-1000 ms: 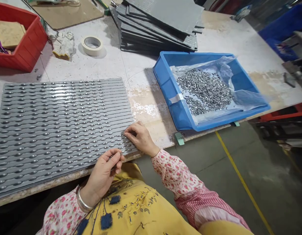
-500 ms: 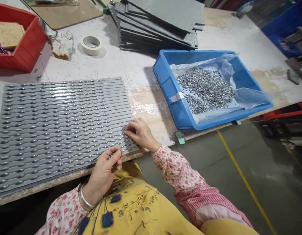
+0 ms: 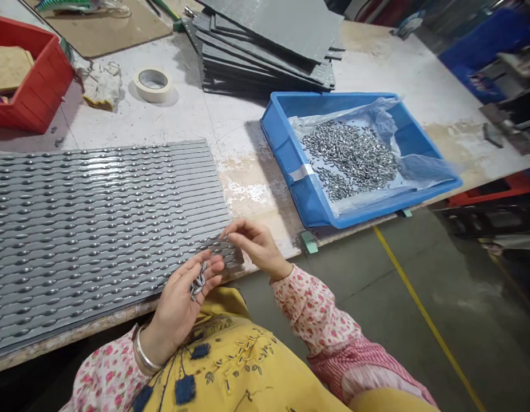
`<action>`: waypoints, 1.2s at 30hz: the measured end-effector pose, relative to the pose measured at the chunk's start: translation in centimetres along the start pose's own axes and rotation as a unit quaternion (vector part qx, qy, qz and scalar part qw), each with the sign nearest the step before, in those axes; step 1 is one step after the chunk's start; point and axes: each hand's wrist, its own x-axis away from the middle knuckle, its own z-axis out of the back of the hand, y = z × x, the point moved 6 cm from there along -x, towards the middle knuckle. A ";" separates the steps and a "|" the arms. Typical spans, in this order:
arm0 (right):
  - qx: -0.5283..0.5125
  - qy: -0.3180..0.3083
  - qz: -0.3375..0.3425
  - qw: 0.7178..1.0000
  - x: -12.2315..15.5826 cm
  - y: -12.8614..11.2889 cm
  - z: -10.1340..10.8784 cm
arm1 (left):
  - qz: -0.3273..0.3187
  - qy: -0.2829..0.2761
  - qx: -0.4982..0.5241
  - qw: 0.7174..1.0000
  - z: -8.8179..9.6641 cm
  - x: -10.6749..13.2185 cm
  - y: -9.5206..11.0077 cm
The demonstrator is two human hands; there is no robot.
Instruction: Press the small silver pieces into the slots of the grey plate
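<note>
A grey grooved tray (image 3: 97,229) lies flat before me, its rows filled with small shiny metal pieces. My left hand (image 3: 183,297) hovers at the tray's near right corner, palm up and cupped round a small heap of the metal pieces (image 3: 198,283). My right hand (image 3: 254,243) is just above that corner, thumb and fingers pinched together, seemingly on one piece that is too small to name surely. A blue bin (image 3: 286,154) lined with clear plastic holds a big pile of the same metal pieces (image 3: 348,154) to the right.
A stack of grey trays (image 3: 265,46) stands at the back. A roll of tape (image 3: 152,83) and a crumpled rag (image 3: 99,86) lie behind the filled tray. A red bin (image 3: 37,86) sits at far left. The table edge runs close to my body; concrete floor with a yellow line lies right.
My left hand has turned palm up and uncurled, so the pieces in it now show. My right hand has lifted off the tray's corner toward the left hand.
</note>
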 end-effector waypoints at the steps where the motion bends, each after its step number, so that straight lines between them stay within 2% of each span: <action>1: 0.044 0.015 0.006 0.999 -0.3 0.1 0.9 | 0.009 0.000 -0.006 1.000 0.0 0.1 0.0; 3: 0.160 0.018 0.034 0.986 -0.8 0.2 2.3 | 0.022 -0.008 -0.025 0.999 -0.1 0.3 0.0; 5: 0.236 -0.005 0.059 0.970 -1.1 0.4 2.7 | 0.021 -0.021 -0.033 0.999 -0.2 0.3 -0.2; 8: 0.248 -0.027 0.059 0.967 -1.2 1.0 2.4 | 0.022 -0.039 -0.034 0.998 -0.1 0.1 -0.5; 14: 0.313 -0.014 0.063 0.948 -1.5 1.3 1.6 | 0.023 -0.047 -0.005 0.999 0.0 -0.1 -0.5; 19: 0.318 -0.007 0.048 0.947 -1.8 1.4 1.7 | 0.003 -0.043 -0.023 0.999 -0.2 0.2 -0.2; 23: 0.254 -0.003 0.064 0.965 -1.1 -0.2 1.1 | -0.014 -0.050 -0.021 0.998 0.0 0.1 -0.2; 26: 0.153 -0.064 0.069 0.984 -0.3 -1.6 -0.4 | -0.034 -0.038 -0.007 0.999 0.4 -0.2 -0.2; 29: 0.112 -0.123 0.098 0.981 0.3 -2.8 -2.0 | -0.032 -0.027 0.006 0.999 0.7 -0.3 -0.3; 32: 0.087 -0.141 0.120 0.979 0.6 -3.0 -3.2 | -0.020 -0.036 0.021 0.999 0.8 -0.3 -0.5; 36: 0.049 -0.135 0.085 0.986 0.5 -2.4 -3.9 | -0.022 -0.036 0.034 0.999 0.8 -0.2 -0.5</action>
